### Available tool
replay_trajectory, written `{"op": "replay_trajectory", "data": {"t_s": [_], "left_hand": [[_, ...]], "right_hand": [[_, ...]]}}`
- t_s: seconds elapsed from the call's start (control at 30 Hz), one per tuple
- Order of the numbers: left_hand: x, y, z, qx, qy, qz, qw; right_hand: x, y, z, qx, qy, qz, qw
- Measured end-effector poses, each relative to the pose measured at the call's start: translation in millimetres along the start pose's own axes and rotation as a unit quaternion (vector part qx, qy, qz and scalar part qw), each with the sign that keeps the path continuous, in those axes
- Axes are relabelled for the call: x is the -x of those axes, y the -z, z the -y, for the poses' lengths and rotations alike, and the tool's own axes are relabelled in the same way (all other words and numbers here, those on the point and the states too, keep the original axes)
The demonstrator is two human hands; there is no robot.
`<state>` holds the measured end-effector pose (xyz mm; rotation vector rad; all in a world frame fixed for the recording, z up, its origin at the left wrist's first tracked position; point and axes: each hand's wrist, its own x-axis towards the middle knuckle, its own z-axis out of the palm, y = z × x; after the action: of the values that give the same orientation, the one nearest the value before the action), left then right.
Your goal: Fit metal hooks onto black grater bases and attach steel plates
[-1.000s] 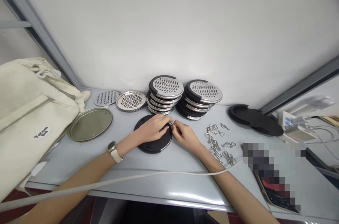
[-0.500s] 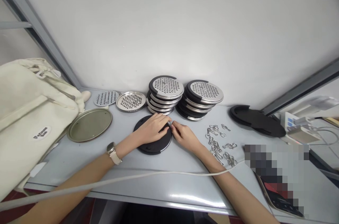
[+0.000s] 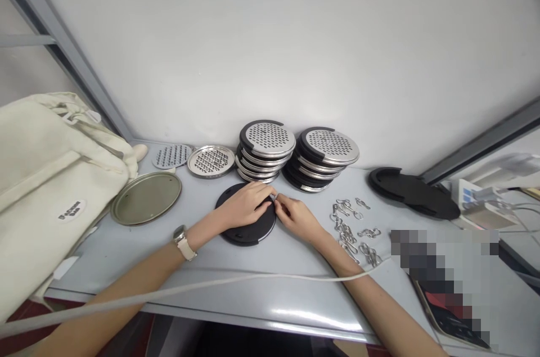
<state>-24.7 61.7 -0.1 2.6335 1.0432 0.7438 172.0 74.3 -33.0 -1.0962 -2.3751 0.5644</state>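
A round black plastic disc [image 3: 246,230] lies flat on the grey table [image 3: 270,284] in front of me. My left hand [image 3: 244,205] lies on top of the disc, fingers curled at its right rim. My right hand [image 3: 295,216] meets it there, its fingertips pinched on a small metal hook [image 3: 275,198] at the disc's edge. A watch is on my left wrist. Loose metal hooks [image 3: 352,230] lie in a scatter just right of my right hand.
Two stacks of black-rimmed metal grater discs [image 3: 266,149] [image 3: 327,157] stand behind my hands. Bare grater plates [image 3: 211,161] and a flat metal lid [image 3: 146,198] lie to the left, beside a cream bag [image 3: 50,171]. More black discs [image 3: 413,194] lie at right. A white cable [image 3: 211,285] crosses the front.
Both hands stay at the disc's right rim with only slight finger movement. The view has shifted a little to the left.
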Motion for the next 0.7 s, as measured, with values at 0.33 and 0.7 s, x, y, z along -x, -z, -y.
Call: {"op": "replay_trajectory", "data": {"t_s": [0.33,0.7], "left_hand": [[-0.7,-1.3,3.0,0.127,0.061,-0.039,0.989],[-1.7,2.7,4.9,0.231,0.111,-0.016,0.966]], "right_hand": [[0.5,-0.6,2.0,-0.004,-0.004,-0.002,1.0],[2.0,0.5,6.8,0.012,0.013,0.018,1.0]]}}
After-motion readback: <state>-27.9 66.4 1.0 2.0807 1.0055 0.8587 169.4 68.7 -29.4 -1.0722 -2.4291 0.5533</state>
